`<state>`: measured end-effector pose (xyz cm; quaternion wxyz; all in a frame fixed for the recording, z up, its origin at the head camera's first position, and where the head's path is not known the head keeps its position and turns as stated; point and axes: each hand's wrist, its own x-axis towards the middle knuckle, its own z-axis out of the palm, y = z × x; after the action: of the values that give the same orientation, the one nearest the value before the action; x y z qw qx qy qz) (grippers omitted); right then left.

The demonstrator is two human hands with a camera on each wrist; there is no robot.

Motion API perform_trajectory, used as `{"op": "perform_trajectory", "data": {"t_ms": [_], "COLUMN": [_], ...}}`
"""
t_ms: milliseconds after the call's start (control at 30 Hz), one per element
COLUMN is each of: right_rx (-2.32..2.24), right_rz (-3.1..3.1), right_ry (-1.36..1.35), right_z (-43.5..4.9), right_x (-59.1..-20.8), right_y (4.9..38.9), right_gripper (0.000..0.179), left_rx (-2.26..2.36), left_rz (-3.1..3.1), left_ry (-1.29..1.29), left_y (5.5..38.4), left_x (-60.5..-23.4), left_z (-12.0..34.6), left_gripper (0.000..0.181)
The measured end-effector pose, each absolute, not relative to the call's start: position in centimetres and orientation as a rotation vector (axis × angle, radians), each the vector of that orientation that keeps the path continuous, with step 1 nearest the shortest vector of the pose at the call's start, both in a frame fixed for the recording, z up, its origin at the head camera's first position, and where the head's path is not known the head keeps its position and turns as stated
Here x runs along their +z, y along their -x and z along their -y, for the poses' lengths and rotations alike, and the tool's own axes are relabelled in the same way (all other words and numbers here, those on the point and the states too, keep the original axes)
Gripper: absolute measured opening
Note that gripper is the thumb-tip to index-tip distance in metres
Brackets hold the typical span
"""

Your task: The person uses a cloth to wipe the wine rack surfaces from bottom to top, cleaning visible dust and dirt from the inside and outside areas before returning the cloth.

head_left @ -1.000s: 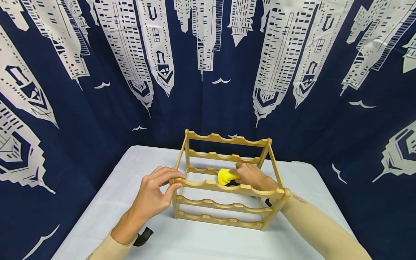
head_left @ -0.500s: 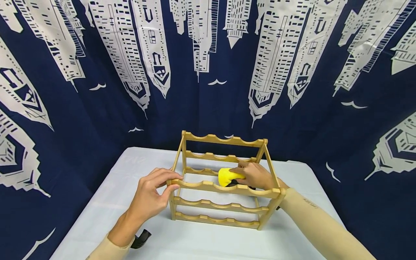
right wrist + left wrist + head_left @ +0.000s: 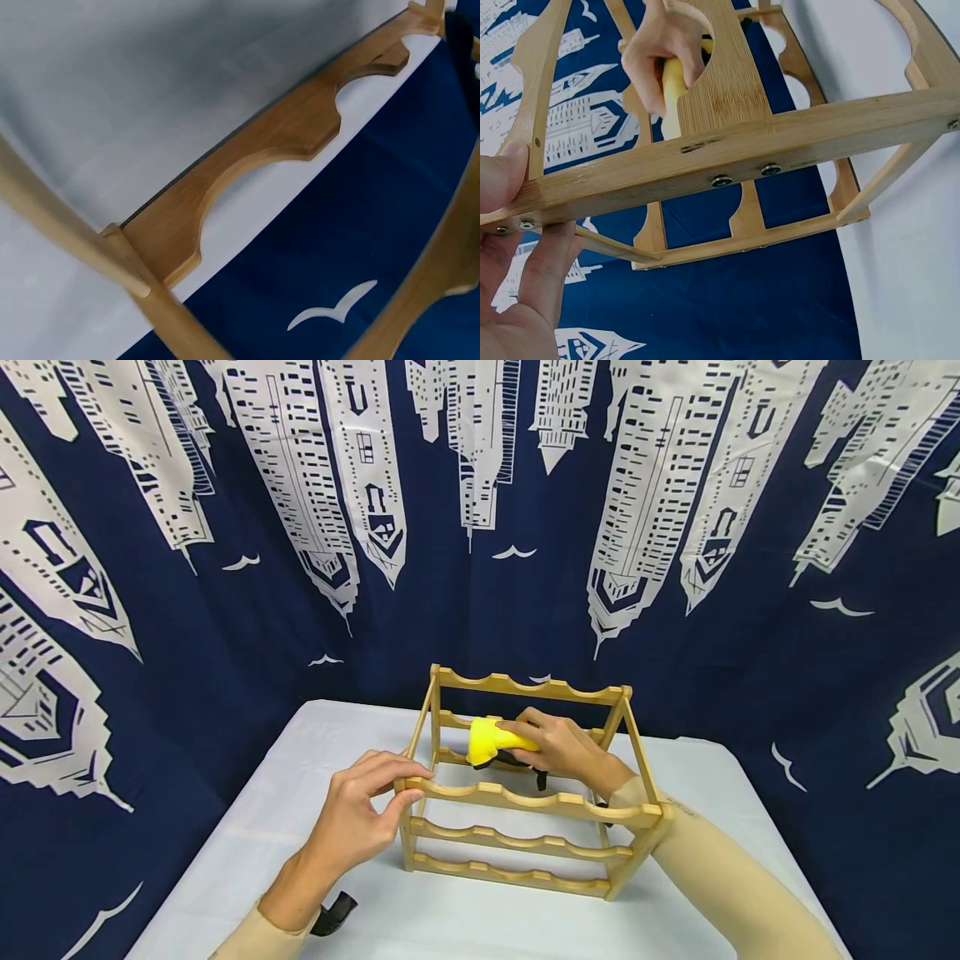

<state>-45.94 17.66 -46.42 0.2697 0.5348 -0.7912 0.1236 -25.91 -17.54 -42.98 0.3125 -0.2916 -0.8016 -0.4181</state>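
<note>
A light wooden wine rack (image 3: 480,837) with three tiers of scalloped rails stands on the table. My left hand (image 3: 360,802) grips its front left top corner, thumb on one side and fingers on the other; the left wrist view shows these fingers (image 3: 544,274) around the post. Inside the frame, above the lower rails, my right hand (image 3: 558,743) holds a yellow handheld thing (image 3: 483,742) with a flared head and a black underside. Its exact kind cannot be made out. In the right wrist view only rack rails (image 3: 270,139) show, and the hand itself is out of sight.
The rack stands on a white-covered table (image 3: 450,927). A dark blue cloth (image 3: 465,610) with white buildings and birds hangs behind it. The rack's right side rail (image 3: 637,743) runs beside my right forearm. A black piece (image 3: 333,914) shows at my left wrist.
My right hand has lifted the yellow thing from low inside the rack, up and to the left. My left hand keeps its hold on the rack corner.
</note>
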Motion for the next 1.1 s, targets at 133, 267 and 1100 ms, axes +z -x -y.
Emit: {"op": "perform_trajectory", "data": {"t_ms": [133, 267, 1100], "right_rx": [0.315, 0.234, 0.302], "right_rz": [2.128, 2.112, 2.092], "right_ry": [-1.341, -1.265, -0.948], "right_z": [-17.4, -18.4, -24.0], "right_x": [-46.6, -46.8, -47.3], "right_y": [46.1, 45.6, 42.3], "right_gripper": [0.058, 0.06, 0.055], "left_rx": [-1.108, -1.105, -1.154], "left_rz": [2.111, 2.103, 2.119], "left_ry": [0.764, 0.757, 0.747], "left_y": [25.9, 25.8, 25.5], "left_x": [-43.0, -43.0, -42.6], "left_z": [17.4, 16.8, 17.4], "left_gripper": [0.037, 0.037, 0.042]}}
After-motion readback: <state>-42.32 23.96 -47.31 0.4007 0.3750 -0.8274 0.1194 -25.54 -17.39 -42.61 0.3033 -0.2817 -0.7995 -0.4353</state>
